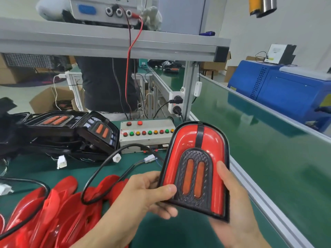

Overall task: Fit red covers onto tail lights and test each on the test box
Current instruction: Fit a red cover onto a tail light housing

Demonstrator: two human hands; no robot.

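I hold a tail light (pixel 195 169) with a red cover fitted on it, tilted up above the green bench. My left hand (pixel 148 192) grips its lower left edge, thumb on the front. My right hand (pixel 232 203) grips its right side from below, thumb on the red cover. A black cable (pixel 100 169) loops from the light across the bench. The white test box (pixel 146 133) with a row of red, green and amber buttons stands just behind the light. A pile of loose red covers (pixel 53 212) lies at the lower left. Uncovered black tail lights (pixel 71 129) are stacked at the left.
White connectors (pixel 149 158) on wires lie in front of the test box. A green conveyor belt (pixel 259 140) with an aluminium rail runs along the right. A shelf (pixel 107 43) overhead carries a power supply with red and black leads. A person stands behind the bench.
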